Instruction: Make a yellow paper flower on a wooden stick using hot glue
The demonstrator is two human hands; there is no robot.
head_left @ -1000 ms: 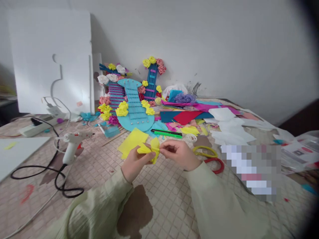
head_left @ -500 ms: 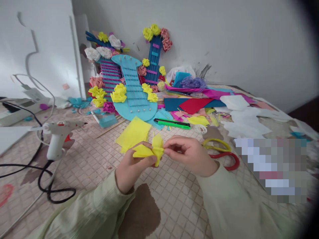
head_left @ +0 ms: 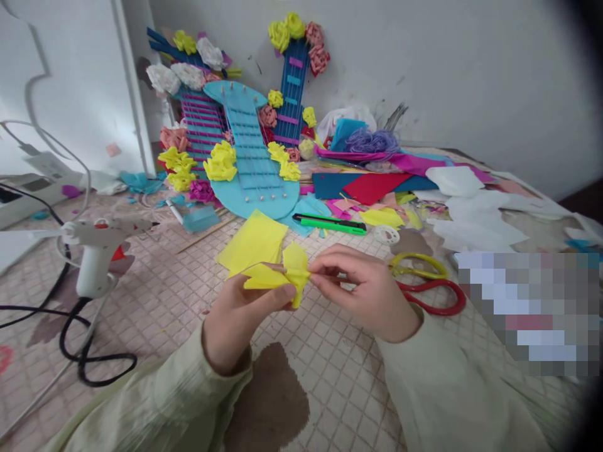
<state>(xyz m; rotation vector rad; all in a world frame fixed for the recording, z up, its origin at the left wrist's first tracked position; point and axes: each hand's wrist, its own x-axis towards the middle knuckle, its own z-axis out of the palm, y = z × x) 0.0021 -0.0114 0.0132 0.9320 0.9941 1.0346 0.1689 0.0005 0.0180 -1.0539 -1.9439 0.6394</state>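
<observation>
Between my two hands is a folded piece of yellow crepe paper, its petal-like flaps sticking up and down. My left hand pinches it from the left, thumb in front and the other fingers behind. At its right edge, the thumb and index finger of my right hand grip a small twisted end of the paper. Just behind my left hand lies a stack of yellow paper sheets. A green utility knife rests beyond my hands, and scissors with yellow and red handles lie beside my right hand.
On the left a white glue gun stands with its black cord looped on the tiled-pattern tabletop. At the back lean a light blue paper guitar shape and other flower-trimmed pieces. Paper scraps and white sheets spread along the right.
The view has shifted slightly, so background things sit a little higher. Both hands keep their grip on the yellow paper, and its upper flap looks a bit more spread.
</observation>
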